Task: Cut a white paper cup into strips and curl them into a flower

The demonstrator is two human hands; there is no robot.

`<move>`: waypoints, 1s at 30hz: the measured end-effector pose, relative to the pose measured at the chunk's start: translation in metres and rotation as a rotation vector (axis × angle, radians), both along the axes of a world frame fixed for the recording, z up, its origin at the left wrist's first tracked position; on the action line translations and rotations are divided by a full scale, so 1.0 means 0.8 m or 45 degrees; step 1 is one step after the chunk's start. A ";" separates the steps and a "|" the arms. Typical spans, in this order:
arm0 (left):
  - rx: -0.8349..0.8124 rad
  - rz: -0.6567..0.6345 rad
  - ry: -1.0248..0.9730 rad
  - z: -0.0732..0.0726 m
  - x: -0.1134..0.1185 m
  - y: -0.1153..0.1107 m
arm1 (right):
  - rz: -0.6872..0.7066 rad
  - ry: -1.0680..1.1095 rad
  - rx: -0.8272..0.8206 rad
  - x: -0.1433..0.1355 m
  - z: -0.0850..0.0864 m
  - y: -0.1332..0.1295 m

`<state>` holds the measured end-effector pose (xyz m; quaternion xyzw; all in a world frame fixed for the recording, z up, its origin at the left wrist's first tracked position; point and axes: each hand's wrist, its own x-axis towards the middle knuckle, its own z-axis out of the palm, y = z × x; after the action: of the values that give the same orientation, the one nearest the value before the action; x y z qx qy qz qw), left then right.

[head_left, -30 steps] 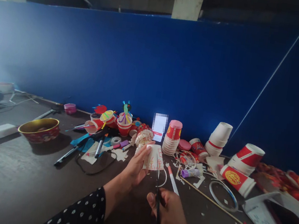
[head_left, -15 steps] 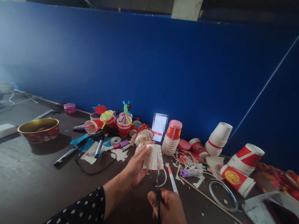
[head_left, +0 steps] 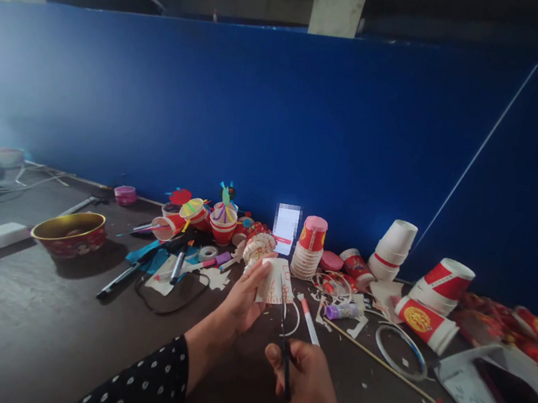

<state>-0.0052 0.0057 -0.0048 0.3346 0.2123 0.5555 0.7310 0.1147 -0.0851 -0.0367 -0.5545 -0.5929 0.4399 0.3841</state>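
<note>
Left hand (head_left: 242, 302) pinching white paper piece with orange-red line pattern (head_left: 270, 286); right hand (head_left: 308, 379) gripping slim black-handled scissors (head_left: 285, 349).

Paper is up in front of the person, near picture centre, thumb and fingers closed on its left side; scissor blades point away and overlap its lower right part, can't tell exact blade contact. Right fingers wrapped round the handles. Just behind the paper: cream bumpy rounded object (head_left: 259, 247), upright lit white screen (head_left: 287, 223), stack of white paper cups topped by a red one (head_left: 308, 258). Right of the paper: white stick-shaped pen with orange-red end (head_left: 310, 322), purple-ended clear tube (head_left: 339, 311), white paper scraps. Far left: round red bowl with gold rim (head_left: 68, 240), on dark brown tabletop (head_left: 76, 341).
</note>
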 end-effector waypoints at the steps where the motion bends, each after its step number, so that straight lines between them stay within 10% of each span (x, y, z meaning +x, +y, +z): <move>1: 0.003 0.002 0.003 0.001 0.000 -0.001 | 0.007 0.002 0.002 0.000 0.001 0.000; 30: 0.010 -0.052 0.041 -0.001 0.007 -0.009 | -0.022 -0.090 0.053 0.002 0.009 -0.001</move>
<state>0.0000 -0.0014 -0.0054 0.3506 0.2147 0.5358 0.7375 0.1166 -0.0858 -0.0295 -0.5667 -0.6103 0.4042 0.3782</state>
